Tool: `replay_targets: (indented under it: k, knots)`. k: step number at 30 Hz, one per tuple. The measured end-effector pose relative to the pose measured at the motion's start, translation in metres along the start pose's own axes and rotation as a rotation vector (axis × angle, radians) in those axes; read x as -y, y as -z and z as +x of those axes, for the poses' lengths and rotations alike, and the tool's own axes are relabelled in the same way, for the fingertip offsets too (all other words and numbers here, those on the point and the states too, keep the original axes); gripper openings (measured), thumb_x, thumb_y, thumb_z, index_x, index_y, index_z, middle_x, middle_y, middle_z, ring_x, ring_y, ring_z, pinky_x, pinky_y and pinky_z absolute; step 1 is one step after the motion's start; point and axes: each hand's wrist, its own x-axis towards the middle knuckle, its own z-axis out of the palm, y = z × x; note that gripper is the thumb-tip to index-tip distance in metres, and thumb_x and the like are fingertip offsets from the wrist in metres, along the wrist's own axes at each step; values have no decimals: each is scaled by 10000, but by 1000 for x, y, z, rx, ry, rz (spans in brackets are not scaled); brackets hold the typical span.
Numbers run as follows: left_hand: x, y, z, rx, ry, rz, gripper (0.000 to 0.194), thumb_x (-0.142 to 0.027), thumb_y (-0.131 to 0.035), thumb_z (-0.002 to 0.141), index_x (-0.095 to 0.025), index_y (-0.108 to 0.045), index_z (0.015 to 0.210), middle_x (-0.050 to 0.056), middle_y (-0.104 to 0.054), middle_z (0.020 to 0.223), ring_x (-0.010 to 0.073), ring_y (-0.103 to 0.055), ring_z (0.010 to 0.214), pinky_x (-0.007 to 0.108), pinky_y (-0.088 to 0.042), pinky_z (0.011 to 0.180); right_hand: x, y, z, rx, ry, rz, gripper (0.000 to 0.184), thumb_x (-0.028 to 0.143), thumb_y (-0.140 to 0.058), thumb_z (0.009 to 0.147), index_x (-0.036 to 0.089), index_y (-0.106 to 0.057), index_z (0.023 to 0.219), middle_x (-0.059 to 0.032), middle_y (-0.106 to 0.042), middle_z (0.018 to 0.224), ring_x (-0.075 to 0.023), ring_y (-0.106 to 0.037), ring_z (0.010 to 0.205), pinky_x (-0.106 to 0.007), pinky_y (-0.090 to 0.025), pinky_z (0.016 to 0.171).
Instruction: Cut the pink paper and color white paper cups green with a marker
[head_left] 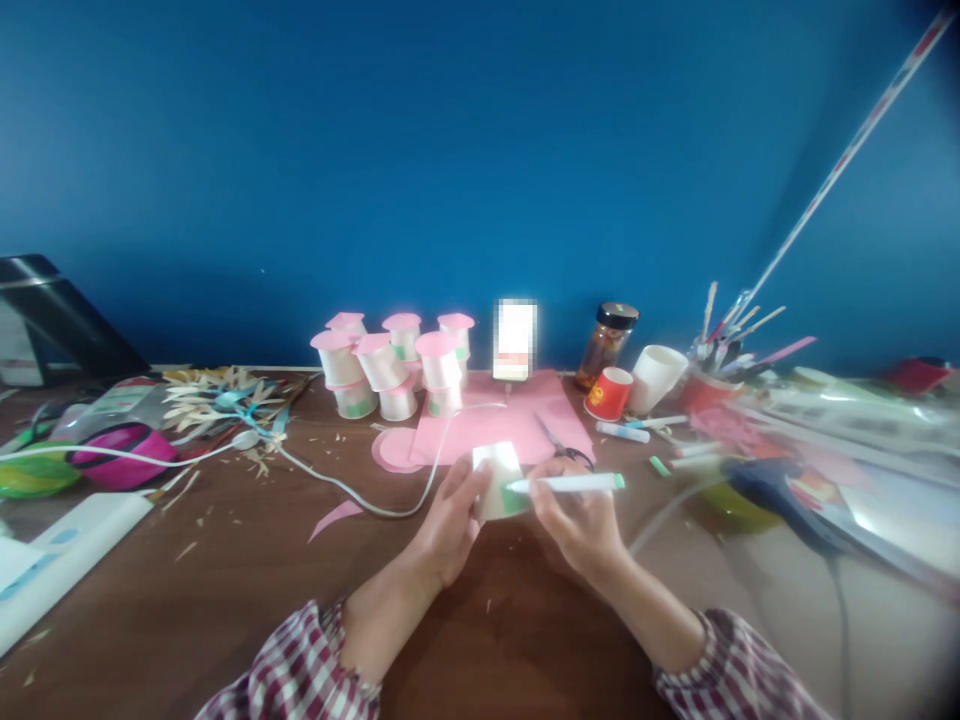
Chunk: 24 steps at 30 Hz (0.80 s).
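As the right hand (574,515) angles inward gripping a marker (574,483), left hand (456,510) holding a white paper cup (499,482)

The phone screen (514,338) is glowing overexposed, its area coarsely pixelated. Soft light is falling on the blue wall (450,180), which is darkening toward the upper right corner. Motion blur is smearing the right side of the desk (247,590); wide-angle distortion is stretching objects at both edges.

Craft workspace; pink paper (517,425), scissors (561,445), brushes (742,325)
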Motion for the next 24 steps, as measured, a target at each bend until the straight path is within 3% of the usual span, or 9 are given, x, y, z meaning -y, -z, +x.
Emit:
replay_targets:
  k: [12, 24]
  knots:
    - [1, -1, -2, -5, 19, 24, 326, -365, -663, 777, -215, -581, 1055, 55, -670, 978, 196, -630, 905, 275, -483, 746, 0, 0, 0, -15, 1, -11, 90, 206, -576, 786, 181, -600, 703, -13, -617, 643, -139, -570, 571, -228, -470, 512]
    - [1, -1, -2, 3, 17, 3, 338, -350, -633, 810, -214, -559, 1110, 62, -663, 1021, 208, -610, 995, 304, -475, 842, -9, 0, -1, -74, -11, -22, 75, 178, -576, 793, 180, -598, 721, -1, -616, 649, -124, -559, 562, -207, -459, 510]
